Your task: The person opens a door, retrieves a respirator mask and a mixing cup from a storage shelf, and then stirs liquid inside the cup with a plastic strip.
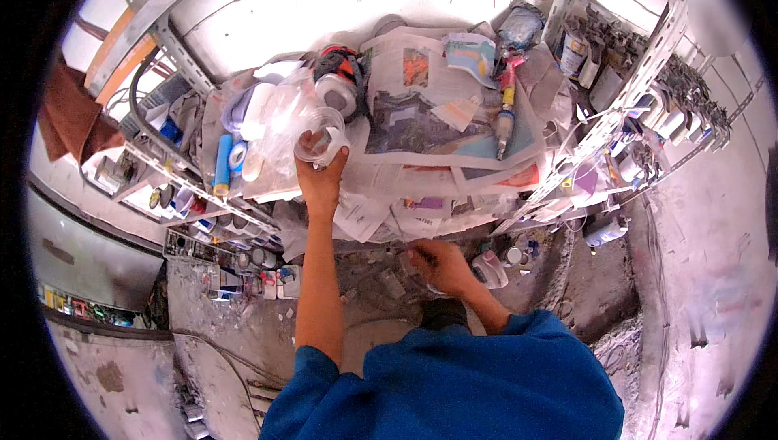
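1. Nearest the camera, the person's blue sleeves fill the lower edge, and both bare forearms reach up from them toward the cluttered desk (389, 177)
2. The right hand (438, 266) sits low, just in front of the desk edge, with its fingers curled around something small and pale; what it grips is too blurred to tell
3. Just right of that hand, on the dusty floor, stand a small white plastic bottle (490, 270) and a small round tin with a pale lid (514, 255)
4. The left hand (322, 173) stretches farther, up over the front of the desk, and closes around the base of a clear plastic cup (320, 136), which it holds upright above the spread newspaper sheets (429, 116)
5. Left of the cup lie a blue cylindrical tube (222, 163) and a roll of blue tape (237, 154), both resting on crumpled clear plastic wrap
6. Just behind the cup sits a round grey tin with a red and black rim (339, 87)
7. Farther right on the newspaper lies a spray gun with a red and yellow body (506, 104), pointing toward the person
8. At the far right, a slotted metal rack (648, 75) carries rows of small cans and jars
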Action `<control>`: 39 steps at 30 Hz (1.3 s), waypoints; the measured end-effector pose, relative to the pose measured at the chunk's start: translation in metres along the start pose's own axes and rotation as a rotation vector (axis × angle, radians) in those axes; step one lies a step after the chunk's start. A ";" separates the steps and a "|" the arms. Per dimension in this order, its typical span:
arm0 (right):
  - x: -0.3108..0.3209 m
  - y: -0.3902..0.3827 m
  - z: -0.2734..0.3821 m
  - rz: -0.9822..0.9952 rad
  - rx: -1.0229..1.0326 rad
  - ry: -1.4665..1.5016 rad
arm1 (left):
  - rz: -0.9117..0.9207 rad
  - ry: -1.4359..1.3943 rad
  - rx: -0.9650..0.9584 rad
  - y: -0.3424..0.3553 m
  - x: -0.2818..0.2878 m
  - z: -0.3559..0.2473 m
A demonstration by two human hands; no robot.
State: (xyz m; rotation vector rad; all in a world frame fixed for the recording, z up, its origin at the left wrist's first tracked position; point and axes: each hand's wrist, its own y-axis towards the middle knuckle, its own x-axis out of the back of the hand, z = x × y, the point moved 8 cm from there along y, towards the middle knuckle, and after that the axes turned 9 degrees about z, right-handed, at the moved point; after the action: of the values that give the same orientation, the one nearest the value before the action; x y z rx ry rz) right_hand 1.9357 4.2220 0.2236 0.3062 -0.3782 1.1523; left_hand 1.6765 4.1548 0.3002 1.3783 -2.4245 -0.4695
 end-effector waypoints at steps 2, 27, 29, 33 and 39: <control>0.038 0.014 0.012 -0.069 0.036 0.017 | 0.075 0.046 0.046 0.011 -0.009 0.035; 0.353 0.213 0.002 -1.038 0.101 -0.561 | 0.126 0.099 0.106 -0.010 0.006 0.029; 0.366 0.203 0.015 -1.117 0.251 -0.527 | 0.125 0.082 0.101 -0.011 0.005 0.031; 0.377 0.184 0.068 -1.211 0.538 -0.392 | 0.125 0.087 0.096 -0.012 0.008 0.026; 0.361 0.161 0.136 -1.169 0.619 -0.215 | 0.070 0.099 0.144 -0.021 0.025 0.026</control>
State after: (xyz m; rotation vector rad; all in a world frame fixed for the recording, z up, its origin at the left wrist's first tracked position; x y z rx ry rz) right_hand 1.8970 4.5225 0.5118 1.0345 0.0264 0.0415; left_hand 1.6695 4.1261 0.2709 1.3332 -2.4567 -0.2077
